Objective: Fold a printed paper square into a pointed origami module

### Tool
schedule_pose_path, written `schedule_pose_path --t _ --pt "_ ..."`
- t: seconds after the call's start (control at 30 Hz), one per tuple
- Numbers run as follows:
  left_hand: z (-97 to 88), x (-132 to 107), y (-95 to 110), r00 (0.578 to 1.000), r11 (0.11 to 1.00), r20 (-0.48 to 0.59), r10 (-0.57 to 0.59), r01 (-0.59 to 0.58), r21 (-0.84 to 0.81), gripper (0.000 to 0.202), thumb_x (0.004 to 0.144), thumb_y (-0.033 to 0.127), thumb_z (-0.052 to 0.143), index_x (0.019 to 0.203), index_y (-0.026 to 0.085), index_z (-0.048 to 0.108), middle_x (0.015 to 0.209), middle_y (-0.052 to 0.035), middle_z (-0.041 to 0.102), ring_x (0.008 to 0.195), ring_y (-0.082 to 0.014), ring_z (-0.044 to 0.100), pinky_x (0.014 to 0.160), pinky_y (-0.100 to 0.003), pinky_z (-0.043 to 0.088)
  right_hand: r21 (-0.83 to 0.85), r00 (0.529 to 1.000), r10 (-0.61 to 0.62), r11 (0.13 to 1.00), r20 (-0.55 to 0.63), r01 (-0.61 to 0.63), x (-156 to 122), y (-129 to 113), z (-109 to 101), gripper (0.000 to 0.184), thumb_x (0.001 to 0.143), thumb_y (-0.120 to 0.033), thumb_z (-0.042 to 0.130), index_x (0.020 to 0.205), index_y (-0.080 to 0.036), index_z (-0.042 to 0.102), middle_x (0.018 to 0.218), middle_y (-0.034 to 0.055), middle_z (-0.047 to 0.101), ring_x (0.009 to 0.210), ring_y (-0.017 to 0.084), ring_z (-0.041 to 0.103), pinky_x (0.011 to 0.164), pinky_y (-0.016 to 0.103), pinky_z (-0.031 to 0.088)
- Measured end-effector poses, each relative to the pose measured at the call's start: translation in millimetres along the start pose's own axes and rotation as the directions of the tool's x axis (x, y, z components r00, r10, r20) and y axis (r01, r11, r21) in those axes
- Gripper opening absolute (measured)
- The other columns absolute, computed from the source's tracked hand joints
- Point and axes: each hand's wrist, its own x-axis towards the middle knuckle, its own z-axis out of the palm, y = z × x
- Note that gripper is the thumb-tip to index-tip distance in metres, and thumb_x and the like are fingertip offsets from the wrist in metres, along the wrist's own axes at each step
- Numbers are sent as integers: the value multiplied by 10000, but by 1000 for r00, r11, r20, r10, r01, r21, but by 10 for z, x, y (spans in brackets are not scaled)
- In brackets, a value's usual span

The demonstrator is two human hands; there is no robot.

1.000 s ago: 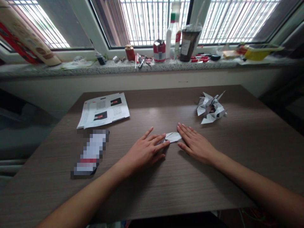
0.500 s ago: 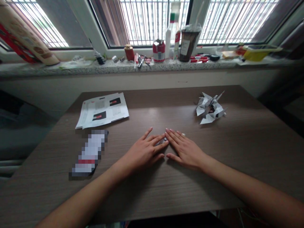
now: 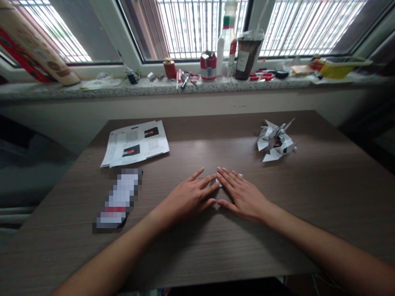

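At clock centre, folded paper, nearly all hidden; outline unreadable. Toward 8 o'clock, left hand with flat, loosely fanned fingers over it; toward 4, right hand with flat fingers side by side. At 2, spiky folded-paper piece; at 9, pixelated slab with illegible details

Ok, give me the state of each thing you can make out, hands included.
Left hand: palm down, fingers spread, at the small paper.
Right hand: palm down, open, over the small paper.
Small paper: mostly covered; folds cannot be told.
Paper cluster: folded, points sticking out.
Printed sheets: stacked, lying flat.
Phone-like slab: lying flat, pixelated.
Red can: upright.
Drink cup: upright, straw in.
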Motion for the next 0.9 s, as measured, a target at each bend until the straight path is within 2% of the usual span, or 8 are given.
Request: schedule_pose_path --t 0.23,0.53,0.73,0.9 --pt "-2 2 12 1000 1000 -4 -25 24 -7 516 1088 454 414 1526 187 474 1524 -94 554 1442 -208 491 1314 -433 130 16 1000 1 1000 -5 0 1 14 22 895 1023 -672 379 1663 -208 -40 1711 104 141 1576 270 188 1272 472 274" --pt "-7 -11 45 999 999 6 -50 49 15 509 1084 445 426 1527 199 468 1547 -92 528 1449 -205 479 1318 -436 65 18 1000 -5 1000 24 4 -1 28 8 859 1042 -659 332 1665 -176 -7 1711 122 123 1584 257 150 1278 468 253" --pt "-7 -19 27 999 999 23 -45 45 -7 489 1085 418 451 1529 214 463 1541 -84 537 1439 -204 490 1314 -444 95 -20 999 36 999 17 -35 -107 150 -17 850 1049 -637 344 1664 -170 -10 1709 136 134 1583 264 149 1272 488 266" --pt "0 -29 1 999 999 18 -44 45 -29 487 1081 433 466 1521 225 479 1556 -73 521 1431 -206 501 1314 -443 100 -66 998 64 996 17 -63 -197 249 -29 819 1065 -586 350 1661 -200 -59 1711 114 147 1578 256 177 1268 471 287"
